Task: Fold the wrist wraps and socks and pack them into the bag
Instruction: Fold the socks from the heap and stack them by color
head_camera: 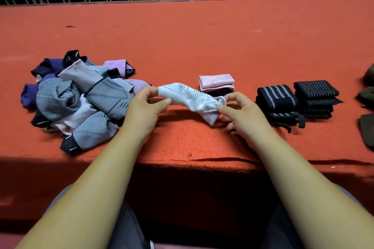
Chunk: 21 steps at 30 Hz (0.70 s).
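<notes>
Sock-folding step in hand. White sock (192, 99) was held stretched just above the red counter (202, 46). Left hand (141, 111) pinched one end, right hand (242, 113) the other; fingers (149, 90) narrow, closed on cloth. Unfolded pile (81, 99) lay to the left, folded pink sock (216, 83) and black wrist wraps (277, 99) to the right. Next move probably called for bringing the ends together squarely.

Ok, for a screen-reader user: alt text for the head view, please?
A left hand and right hand pinch the ends of a white sock over a red table. A pile of unfolded socks lies at the left; folded pink socks and two stacks of black wrist wraps sit at the right.
</notes>
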Each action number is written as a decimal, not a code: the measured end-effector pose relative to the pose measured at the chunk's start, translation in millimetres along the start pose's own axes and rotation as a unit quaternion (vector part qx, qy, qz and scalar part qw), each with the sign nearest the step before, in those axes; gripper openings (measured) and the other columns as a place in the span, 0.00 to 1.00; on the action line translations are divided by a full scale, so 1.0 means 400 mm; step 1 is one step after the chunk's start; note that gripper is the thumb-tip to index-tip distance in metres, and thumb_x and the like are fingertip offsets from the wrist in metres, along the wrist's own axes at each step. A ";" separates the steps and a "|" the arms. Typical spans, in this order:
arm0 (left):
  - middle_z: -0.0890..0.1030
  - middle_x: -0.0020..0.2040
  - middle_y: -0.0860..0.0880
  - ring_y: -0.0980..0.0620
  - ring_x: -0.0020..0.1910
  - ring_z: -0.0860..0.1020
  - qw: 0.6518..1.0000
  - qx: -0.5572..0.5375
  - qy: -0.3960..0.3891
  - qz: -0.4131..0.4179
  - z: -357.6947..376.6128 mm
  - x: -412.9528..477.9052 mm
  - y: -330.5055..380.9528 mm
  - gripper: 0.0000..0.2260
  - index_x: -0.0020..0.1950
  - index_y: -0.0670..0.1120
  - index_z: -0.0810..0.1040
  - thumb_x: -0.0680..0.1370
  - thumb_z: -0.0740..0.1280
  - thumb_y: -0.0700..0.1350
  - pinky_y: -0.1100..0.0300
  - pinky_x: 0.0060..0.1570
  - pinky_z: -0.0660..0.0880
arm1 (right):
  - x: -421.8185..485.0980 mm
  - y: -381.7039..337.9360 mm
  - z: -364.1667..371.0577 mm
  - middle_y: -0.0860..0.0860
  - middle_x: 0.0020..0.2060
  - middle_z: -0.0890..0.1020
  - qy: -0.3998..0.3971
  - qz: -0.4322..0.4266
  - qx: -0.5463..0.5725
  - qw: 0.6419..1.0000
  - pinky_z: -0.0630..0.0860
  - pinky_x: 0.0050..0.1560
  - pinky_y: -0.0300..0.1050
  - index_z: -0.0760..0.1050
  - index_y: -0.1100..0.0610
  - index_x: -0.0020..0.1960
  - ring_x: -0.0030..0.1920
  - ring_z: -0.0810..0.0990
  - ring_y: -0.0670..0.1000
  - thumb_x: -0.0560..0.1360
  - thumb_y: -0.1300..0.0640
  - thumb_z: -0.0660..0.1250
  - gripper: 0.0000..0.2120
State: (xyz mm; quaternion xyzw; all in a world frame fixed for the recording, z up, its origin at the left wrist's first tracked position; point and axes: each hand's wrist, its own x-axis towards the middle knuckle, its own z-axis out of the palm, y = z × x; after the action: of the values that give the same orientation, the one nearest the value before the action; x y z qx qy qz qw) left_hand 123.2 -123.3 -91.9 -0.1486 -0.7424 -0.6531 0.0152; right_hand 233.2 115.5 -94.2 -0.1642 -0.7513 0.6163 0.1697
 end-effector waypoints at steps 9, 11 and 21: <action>0.84 0.39 0.49 0.45 0.41 0.83 0.977 0.151 0.133 0.073 -0.051 0.024 0.001 0.10 0.49 0.49 0.82 0.82 0.69 0.55 0.46 0.50 0.81 | 0.017 0.012 -0.014 0.52 0.34 0.83 0.077 0.009 -0.040 0.996 0.78 0.36 0.49 0.81 0.54 0.49 0.31 0.81 0.52 0.76 0.67 0.65 0.10; 0.83 0.40 0.53 0.49 0.42 0.82 0.969 0.152 0.179 0.078 -0.075 0.036 0.001 0.11 0.50 0.50 0.82 0.82 0.67 0.56 0.47 0.51 0.80 | 0.023 0.011 -0.029 0.49 0.35 0.82 0.124 -0.036 -0.133 0.983 0.73 0.37 0.42 0.80 0.52 0.46 0.32 0.79 0.51 0.75 0.65 0.66 0.09; 0.85 0.45 0.49 0.56 0.39 0.83 0.975 0.097 0.194 0.042 -0.073 0.060 0.006 0.09 0.54 0.48 0.82 0.84 0.68 0.51 0.53 0.48 0.82 | 0.012 -0.006 0.016 0.52 0.28 0.82 0.031 0.027 -0.075 0.996 0.71 0.32 0.44 0.80 0.57 0.43 0.25 0.75 0.52 0.78 0.60 0.63 0.09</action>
State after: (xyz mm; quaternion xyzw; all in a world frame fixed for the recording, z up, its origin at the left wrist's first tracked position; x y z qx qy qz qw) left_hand 95.8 -146.6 -79.9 -0.0481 -0.7784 -0.5930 0.2005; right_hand 226.0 111.8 -92.8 -0.2161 -0.7849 0.5571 0.1636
